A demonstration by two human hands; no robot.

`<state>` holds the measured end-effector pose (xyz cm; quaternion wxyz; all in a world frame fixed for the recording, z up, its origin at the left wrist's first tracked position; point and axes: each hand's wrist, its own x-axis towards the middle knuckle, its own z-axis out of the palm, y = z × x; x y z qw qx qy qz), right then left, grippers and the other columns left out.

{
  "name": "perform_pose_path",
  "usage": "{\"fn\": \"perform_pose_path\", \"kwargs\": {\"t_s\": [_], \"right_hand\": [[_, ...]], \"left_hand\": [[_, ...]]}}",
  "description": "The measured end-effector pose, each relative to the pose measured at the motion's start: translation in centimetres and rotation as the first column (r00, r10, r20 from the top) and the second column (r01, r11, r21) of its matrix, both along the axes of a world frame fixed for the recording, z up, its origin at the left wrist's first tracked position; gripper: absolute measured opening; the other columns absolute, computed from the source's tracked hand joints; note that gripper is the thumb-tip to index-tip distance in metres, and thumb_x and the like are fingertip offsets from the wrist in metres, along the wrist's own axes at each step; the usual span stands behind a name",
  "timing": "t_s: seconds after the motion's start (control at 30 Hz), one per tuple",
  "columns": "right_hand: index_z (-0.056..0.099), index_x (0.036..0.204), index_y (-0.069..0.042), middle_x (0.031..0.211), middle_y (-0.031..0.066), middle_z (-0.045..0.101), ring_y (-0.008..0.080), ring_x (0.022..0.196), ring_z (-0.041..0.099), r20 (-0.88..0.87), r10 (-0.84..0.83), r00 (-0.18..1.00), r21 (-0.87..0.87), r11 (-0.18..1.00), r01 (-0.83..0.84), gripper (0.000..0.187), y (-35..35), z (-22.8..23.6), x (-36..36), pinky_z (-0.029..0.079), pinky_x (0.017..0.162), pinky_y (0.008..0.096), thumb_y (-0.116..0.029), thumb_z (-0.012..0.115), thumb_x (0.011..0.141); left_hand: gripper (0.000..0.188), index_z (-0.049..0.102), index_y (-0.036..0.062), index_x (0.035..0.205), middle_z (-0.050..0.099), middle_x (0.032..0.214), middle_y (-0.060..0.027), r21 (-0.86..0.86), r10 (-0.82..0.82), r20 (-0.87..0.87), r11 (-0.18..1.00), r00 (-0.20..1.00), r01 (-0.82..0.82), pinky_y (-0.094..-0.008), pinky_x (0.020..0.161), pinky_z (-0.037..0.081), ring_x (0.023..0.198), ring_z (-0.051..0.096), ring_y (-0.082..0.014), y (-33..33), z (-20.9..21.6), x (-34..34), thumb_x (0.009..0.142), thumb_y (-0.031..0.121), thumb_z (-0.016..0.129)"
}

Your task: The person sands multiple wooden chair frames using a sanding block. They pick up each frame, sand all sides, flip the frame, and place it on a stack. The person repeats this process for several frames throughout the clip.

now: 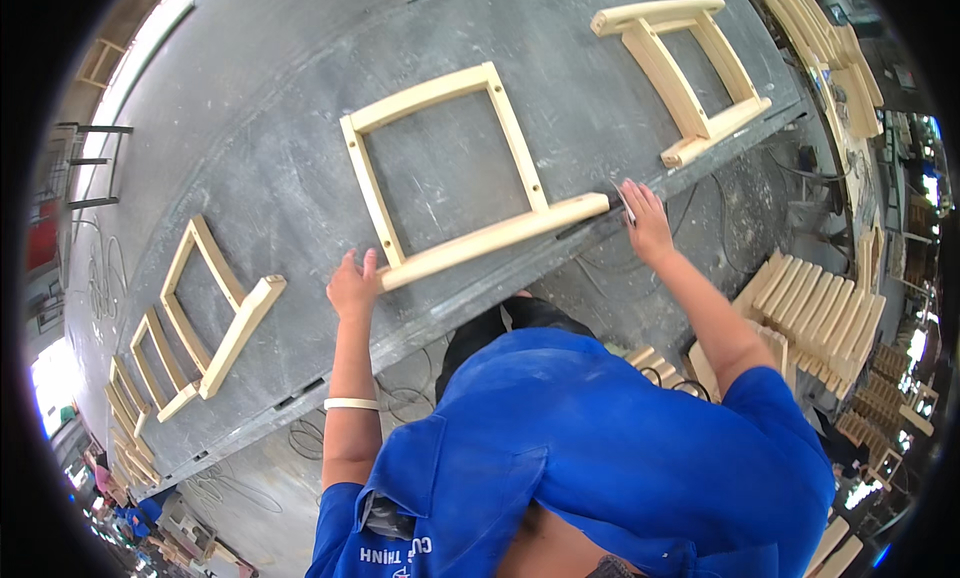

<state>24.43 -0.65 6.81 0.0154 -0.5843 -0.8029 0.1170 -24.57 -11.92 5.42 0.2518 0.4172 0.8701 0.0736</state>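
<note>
From afar, I see wooden frame (420,98) lying flat on grey worktop (270,108), long rail (495,240) along near edge. Left hand (352,286) touches rail's left end; cannot tell if gripping. Right hand (648,228) just beside right end, fingers extended, thin pale item (628,210) against them; hold unclear. Second frame (665,83) farther right, more frames (240,333) left. Stacked slats (815,313) off worktop, right. Blue shirt (620,428) blocks my lower view.
</note>
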Motion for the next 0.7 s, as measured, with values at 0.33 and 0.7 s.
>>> {"fn": "perform_pose_path", "kwargs": {"t_s": [0.33, 0.7], "right_hand": [[0.041, 0.138, -0.015, 0.141, 0.0084, 0.041, 0.0374, 0.132, 0.033, -0.024, -0.125, 0.992, 0.028, 0.992, 0.126, 0.051, -2.6, 0.4, -2.0, 0.025, 0.108, 0.0489, -0.011, 0.045, 0.087], [0.038, 0.137, -0.003, 0.141, 0.0165, 0.039, 0.0337, 0.135, 0.03, -0.488, -0.366, 0.793, -0.123, 0.928, 0.353, 0.043, -4.0, 3.6, -3.2, 0.024, 0.11, 0.0401, -0.013, 0.04, 0.096]], "left_hand": [[0.051, 0.052, -0.0027, 0.111, 0.061, 0.099, -0.0187, 0.267, 0.096, 0.044, 0.958, 0.994, -0.104, -0.0428, 0.082, 0.047, 0.092, 0.059, -0.0378, 11.7, -5.6, 1.2, 0.076, 0.029, 0.07], [0.039, 0.049, 0.0008, 0.111, 0.052, 0.094, -0.0085, 0.763, 0.004, 0.363, 0.573, 0.932, -0.299, -0.0352, 0.08, 0.044, 0.088, 0.054, -0.0226, 5.3, 0.9, 4.8, 0.073, 0.0, 0.057]]}}
